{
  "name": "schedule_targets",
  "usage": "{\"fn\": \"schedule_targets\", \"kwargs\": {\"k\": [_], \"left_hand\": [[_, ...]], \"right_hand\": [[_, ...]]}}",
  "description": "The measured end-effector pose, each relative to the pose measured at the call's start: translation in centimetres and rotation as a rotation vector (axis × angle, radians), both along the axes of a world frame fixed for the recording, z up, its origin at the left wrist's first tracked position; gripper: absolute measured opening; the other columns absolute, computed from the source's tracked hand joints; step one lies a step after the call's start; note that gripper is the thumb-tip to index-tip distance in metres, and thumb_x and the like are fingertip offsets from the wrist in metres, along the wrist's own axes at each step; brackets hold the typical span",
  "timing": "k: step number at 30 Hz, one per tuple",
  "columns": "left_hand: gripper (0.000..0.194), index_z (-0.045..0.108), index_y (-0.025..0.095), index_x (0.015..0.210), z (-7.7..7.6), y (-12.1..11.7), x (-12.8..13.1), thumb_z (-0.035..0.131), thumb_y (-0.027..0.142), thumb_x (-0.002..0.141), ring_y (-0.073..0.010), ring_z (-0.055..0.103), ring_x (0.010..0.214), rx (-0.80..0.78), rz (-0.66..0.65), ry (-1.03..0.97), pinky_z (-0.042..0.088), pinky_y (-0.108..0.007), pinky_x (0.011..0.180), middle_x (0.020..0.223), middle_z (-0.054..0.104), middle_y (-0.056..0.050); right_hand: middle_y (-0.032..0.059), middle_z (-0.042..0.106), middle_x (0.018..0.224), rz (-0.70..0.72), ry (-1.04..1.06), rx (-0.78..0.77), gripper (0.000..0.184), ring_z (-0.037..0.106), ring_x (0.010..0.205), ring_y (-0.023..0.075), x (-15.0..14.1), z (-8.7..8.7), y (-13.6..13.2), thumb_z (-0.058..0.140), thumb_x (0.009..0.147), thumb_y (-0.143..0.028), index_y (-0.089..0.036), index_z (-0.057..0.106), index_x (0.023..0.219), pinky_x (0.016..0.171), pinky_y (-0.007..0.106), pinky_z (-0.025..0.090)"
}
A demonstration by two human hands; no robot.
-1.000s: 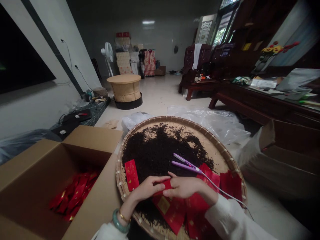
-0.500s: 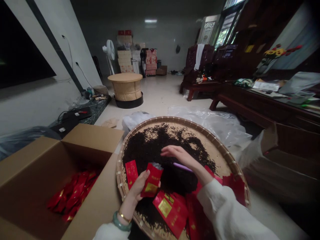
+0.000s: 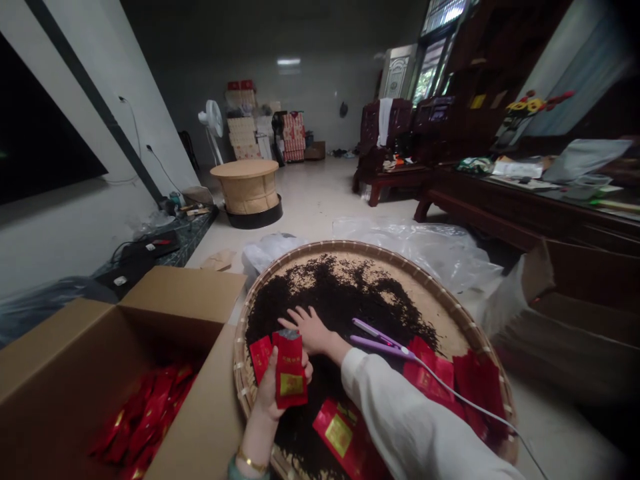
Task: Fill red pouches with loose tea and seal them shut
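Observation:
My left hand point(image 3: 270, 387) is wrapped round a small red packet point(image 3: 291, 370) with a gold label, held upright with its silvery top uppermost. Just behind the packet, my right hand point(image 3: 311, 330) reaches over dark loose tea leaves point(image 3: 340, 287), fingers spread and nothing in them. The leaves lie on a round woven bamboo tray point(image 3: 440, 293). A purple sealing iron point(image 3: 383, 345) with a cord rests on the tray, its jaws apart. More red packets lie about: one at the left rim point(image 3: 260, 357), a larger one point(image 3: 340, 437) near my right sleeve, and several at the right.
An open cardboard box point(image 3: 200, 387) at the left holds a pile of red packets point(image 3: 145, 420). Clear plastic sheeting point(image 3: 415, 247) lies beyond the tray. Another carton point(image 3: 580, 293) stands at the right, near a dark wooden table point(image 3: 480, 207). A round wooden stand point(image 3: 247, 187) is farther back.
My right hand has moved left and down toward the leaves, its fingers spreading, and the purple sealing iron is now uncovered. The red packet in my left hand has shifted slightly left and turned more upright.

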State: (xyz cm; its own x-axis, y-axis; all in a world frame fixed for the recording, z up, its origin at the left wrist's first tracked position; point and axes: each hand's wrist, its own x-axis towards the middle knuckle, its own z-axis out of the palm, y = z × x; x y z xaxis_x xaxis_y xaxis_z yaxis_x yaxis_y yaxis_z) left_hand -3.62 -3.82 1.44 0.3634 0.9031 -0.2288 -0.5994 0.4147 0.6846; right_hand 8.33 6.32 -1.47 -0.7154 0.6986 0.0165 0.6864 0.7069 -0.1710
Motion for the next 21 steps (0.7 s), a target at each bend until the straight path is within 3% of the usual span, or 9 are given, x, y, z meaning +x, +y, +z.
{"fn": "schedule_targets", "kwargs": {"k": [4, 6, 11, 15, 18, 21], "left_hand": [[0.057, 0.058, 0.014, 0.079, -0.3, 0.1, 0.1, 0.064, 0.069, 0.065, -0.0200, 0.059, 0.071, -0.003, -0.025, -0.053, 0.048, -0.029, 0.059, 0.073, 0.057, -0.006], [0.057, 0.058, 0.014, 0.080, -0.3, 0.0, 0.2, 0.064, 0.069, 0.065, -0.0194, 0.058, 0.071, 0.002, -0.039, -0.066, 0.048, -0.029, 0.059, 0.073, 0.056, -0.005], [0.054, 0.058, 0.014, 0.073, -0.3, 0.0, 0.2, 0.065, 0.067, 0.066, -0.0199, 0.059, 0.072, 0.010, -0.041, -0.052, 0.049, -0.030, 0.063, 0.072, 0.057, -0.005], [0.059, 0.062, 0.013, 0.081, -0.4, 0.0, 0.2, 0.068, 0.068, 0.061, -0.0232, 0.063, 0.074, 0.003, -0.045, 0.007, 0.051, -0.032, 0.065, 0.073, 0.063, -0.007], [0.063, 0.064, 0.012, 0.091, -0.8, -0.1, 0.4, 0.070, 0.067, 0.060, -0.0258, 0.066, 0.076, 0.019, 0.004, 0.089, 0.052, -0.035, 0.067, 0.074, 0.067, -0.009], [0.064, 0.064, 0.012, 0.097, -1.0, -0.2, 0.6, 0.071, 0.063, 0.061, -0.0283, 0.067, 0.080, 0.024, 0.099, 0.190, 0.053, -0.037, 0.071, 0.077, 0.071, -0.010]], "right_hand": [[0.0171, 0.052, 0.129, 0.055, 0.077, 0.086, 0.033, 0.047, 0.113, 0.0300, -0.5, -0.1, -0.6, 0.055, 0.086, -0.030, -0.017, 0.061, 0.116, 0.091, 0.045, 0.038], [0.0165, 0.057, 0.118, 0.034, 0.090, 0.098, 0.022, 0.049, 0.105, 0.0273, -0.7, -0.4, -0.8, 0.051, 0.089, -0.025, -0.014, 0.067, 0.100, 0.086, 0.041, 0.041], [0.0143, 0.055, 0.122, 0.035, 0.100, 0.103, 0.019, 0.049, 0.104, 0.0255, -1.0, -0.3, -0.8, 0.051, 0.090, -0.023, -0.014, 0.067, 0.095, 0.085, 0.038, 0.040], [0.0098, 0.060, 0.108, 0.021, 0.115, 0.094, 0.021, 0.052, 0.094, 0.0215, -0.7, 0.5, -0.7, 0.045, 0.094, -0.023, -0.018, 0.065, 0.099, 0.077, 0.033, 0.041], [0.0096, 0.059, 0.104, 0.001, 0.136, 0.067, 0.022, 0.052, 0.092, 0.0221, -0.3, 0.8, -0.6, 0.046, 0.094, -0.028, -0.020, 0.062, 0.107, 0.072, 0.031, 0.041], [0.0088, 0.059, 0.099, -0.030, 0.207, -0.030, 0.018, 0.052, 0.093, 0.0231, 0.0, 0.7, -0.6, 0.049, 0.092, -0.026, -0.021, 0.063, 0.102, 0.072, 0.031, 0.041]]}}
